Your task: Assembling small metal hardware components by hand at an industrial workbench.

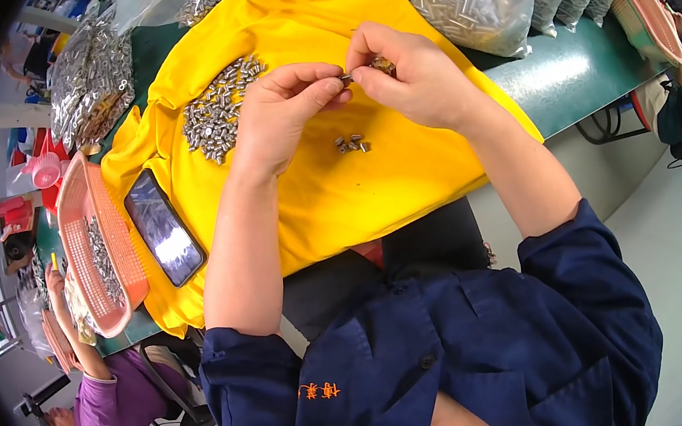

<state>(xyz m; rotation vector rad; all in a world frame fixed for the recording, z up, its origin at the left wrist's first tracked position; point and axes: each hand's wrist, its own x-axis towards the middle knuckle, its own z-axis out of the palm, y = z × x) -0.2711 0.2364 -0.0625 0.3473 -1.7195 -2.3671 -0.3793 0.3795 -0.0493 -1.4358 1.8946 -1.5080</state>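
Note:
Above a yellow cloth (339, 192), my left hand (283, 106) and my right hand (418, 78) meet fingertip to fingertip. Both are closed in a pinch on a small dark metal part (347, 79), mostly covered by the fingers. Something brassy (382, 65) shows within the curl of my right hand; its kind is too small to make out. Beside my left hand lies a spread pile of short silvery metal cylinders (216, 113). A small cluster of similar cylinders (352, 143) rests on the cloth below my hands.
A dark phone (164, 227) and a pink basket of metal parts (72, 212) sit at the left. Clear bags of metal pieces (469, 5) (94, 77) stand at the far right and far left on the green table (585, 67). A person in purple (131, 397) sits at left.

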